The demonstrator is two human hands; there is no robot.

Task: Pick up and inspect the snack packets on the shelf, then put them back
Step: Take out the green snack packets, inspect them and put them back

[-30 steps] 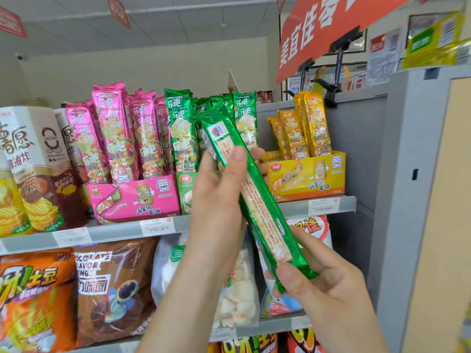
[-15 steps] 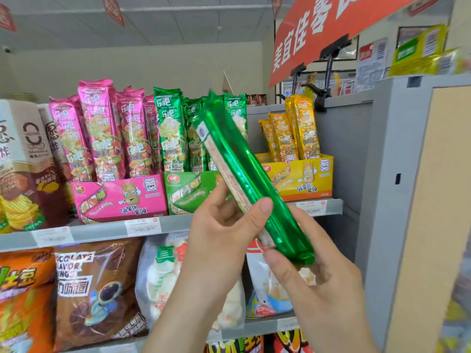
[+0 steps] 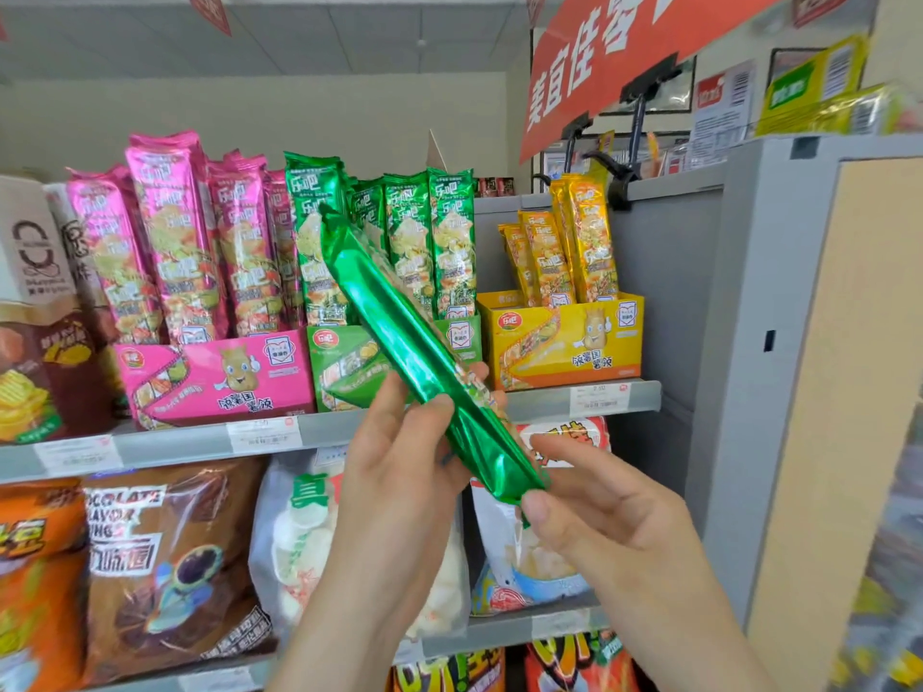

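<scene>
Green snack packet, its print mostly hidden, gripped by left hand, pinched by right hand.

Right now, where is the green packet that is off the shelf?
The green packet slants across the centre of the head view, before the green display box; the left hand grips near its middle, the right hand pinches its lower end.

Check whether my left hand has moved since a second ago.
Yes, downward. The left hand dropped: its thumb was above the green display box; now it sits near the box's bottom, just above the shelf rail, lower on the green packet.
</scene>
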